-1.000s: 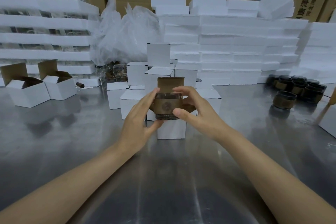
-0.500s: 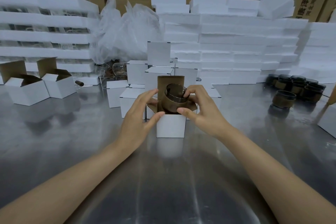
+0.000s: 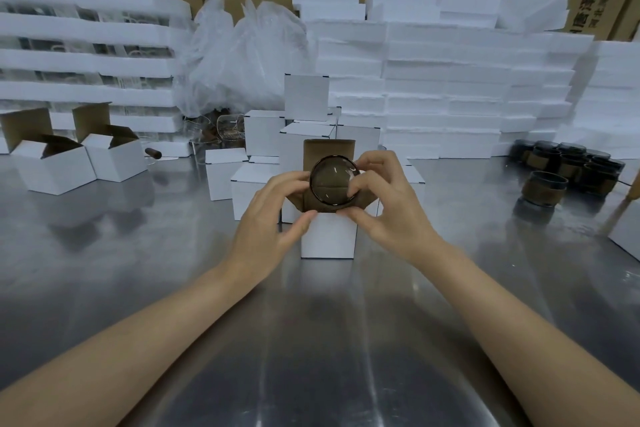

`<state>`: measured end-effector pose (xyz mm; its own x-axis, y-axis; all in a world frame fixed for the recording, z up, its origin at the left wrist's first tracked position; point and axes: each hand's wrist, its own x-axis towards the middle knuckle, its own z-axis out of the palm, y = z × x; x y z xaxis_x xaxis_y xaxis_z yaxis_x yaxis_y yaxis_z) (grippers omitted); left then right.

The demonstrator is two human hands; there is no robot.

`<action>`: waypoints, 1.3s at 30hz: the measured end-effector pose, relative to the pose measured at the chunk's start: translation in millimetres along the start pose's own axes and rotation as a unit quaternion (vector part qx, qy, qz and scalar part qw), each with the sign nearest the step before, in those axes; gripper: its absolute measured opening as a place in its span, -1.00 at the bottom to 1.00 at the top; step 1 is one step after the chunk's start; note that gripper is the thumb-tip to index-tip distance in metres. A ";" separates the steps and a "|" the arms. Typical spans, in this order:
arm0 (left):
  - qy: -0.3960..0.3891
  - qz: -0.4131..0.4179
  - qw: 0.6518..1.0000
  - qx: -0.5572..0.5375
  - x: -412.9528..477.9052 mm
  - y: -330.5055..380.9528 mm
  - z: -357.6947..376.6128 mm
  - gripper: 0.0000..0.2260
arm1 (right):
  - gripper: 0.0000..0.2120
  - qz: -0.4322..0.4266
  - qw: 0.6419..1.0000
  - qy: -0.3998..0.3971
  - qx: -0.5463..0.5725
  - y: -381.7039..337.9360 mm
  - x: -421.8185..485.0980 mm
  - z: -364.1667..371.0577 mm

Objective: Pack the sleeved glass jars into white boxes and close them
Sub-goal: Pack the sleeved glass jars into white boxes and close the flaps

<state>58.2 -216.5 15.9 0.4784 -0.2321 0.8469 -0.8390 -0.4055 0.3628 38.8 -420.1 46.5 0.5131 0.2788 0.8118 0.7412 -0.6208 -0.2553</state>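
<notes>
A sleeved glass jar, tipped on its side, sits at the mouth of an open white box on the worktop, pinched by the right hand; the left hand grips the box. Flaps remain unclosed; more jars wait nearby.

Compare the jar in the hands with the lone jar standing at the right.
The held jar is tipped, its mouth facing the camera, over the open white box; the lone jar stands upright on the steel table. Both hands grip the held jar; nothing touches the lone jar. Both are dark glass with brown sleeves.
</notes>
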 end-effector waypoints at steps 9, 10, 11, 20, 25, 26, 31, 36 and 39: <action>-0.013 0.003 1.000 0.022 -1.5 -6.2 1.1 -0.60 | -0.75 0.032 0.999 -0.001 0.023 -2.4 0.2 2.8; -0.024 -0.015 0.999 0.030 -1.8 -6.3 0.7 -0.59 | -0.73 0.056 0.998 -0.006 0.033 -2.0 0.0 2.7; -0.036 -0.037 0.998 0.037 -2.0 -6.4 0.4 -0.59 | -0.71 0.080 0.996 -0.014 0.038 -1.4 0.0 2.2; -0.055 -0.057 0.997 0.022 -1.7 -7.4 0.3 -0.69 | -0.83 0.157 0.976 -0.146 0.025 1.0 -2.9 -4.2; 0.075 -0.141 0.986 -0.043 1.1 -5.2 -0.4 -0.76 | -0.63 0.245 0.948 0.059 0.194 -0.8 1.8 -7.9; 0.081 -0.147 0.984 -0.059 1.9 -5.4 -2.5 -0.77 | -0.61 0.267 0.932 0.082 0.233 -0.4 2.8 -8.2; -0.037 -0.080 0.995 -0.051 -1.3 -0.1 -2.6 -0.70 | -0.54 0.300 0.918 0.043 0.254 -0.5 -0.5 5.1; -0.181 -0.006 0.983 0.028 -3.4 -2.9 3.5 -0.70 | -0.38 0.323 0.909 0.011 0.262 0.9 -0.3 13.6; -0.178 0.000 0.984 0.027 -2.6 -5.5 2.7 -0.69 | -0.43 0.303 0.914 0.011 0.268 -0.3 0.9 12.0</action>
<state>62.3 -216.0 10.6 0.5469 -0.5226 0.6541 -0.8287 -0.4489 0.3342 44.3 -410.9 41.0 0.8960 -0.0159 0.4438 0.4313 -0.2067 -0.8782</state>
